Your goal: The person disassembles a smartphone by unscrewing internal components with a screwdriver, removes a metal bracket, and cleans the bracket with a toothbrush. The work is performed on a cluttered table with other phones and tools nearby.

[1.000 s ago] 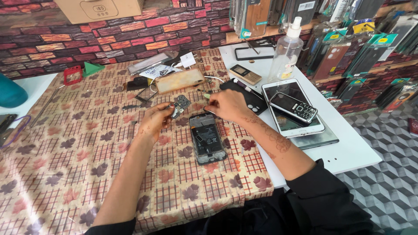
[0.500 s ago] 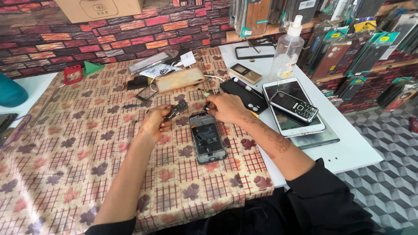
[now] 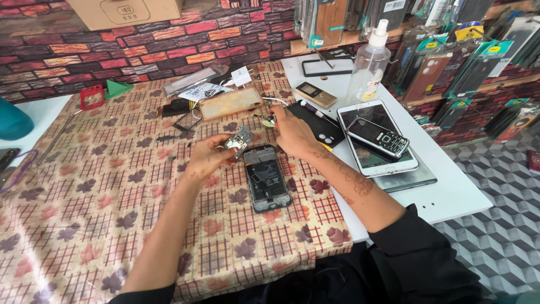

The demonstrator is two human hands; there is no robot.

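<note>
Left hand pinched small circuit board, at 11 o'clock of opened phone. Right hand, grip hidden, reached among tiny parts. Could drop board, lose screws on patterned cloth.

The right hand is hiding whatever its fingertips are touching. The teal object is being cropped by the left edge.

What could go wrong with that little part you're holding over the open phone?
The left hand pinches the small board only by its edge, so it might slip and drop onto the open phone. The right hand is among tiny loose parts on the patterned cloth, where they could easily get lost.
</note>
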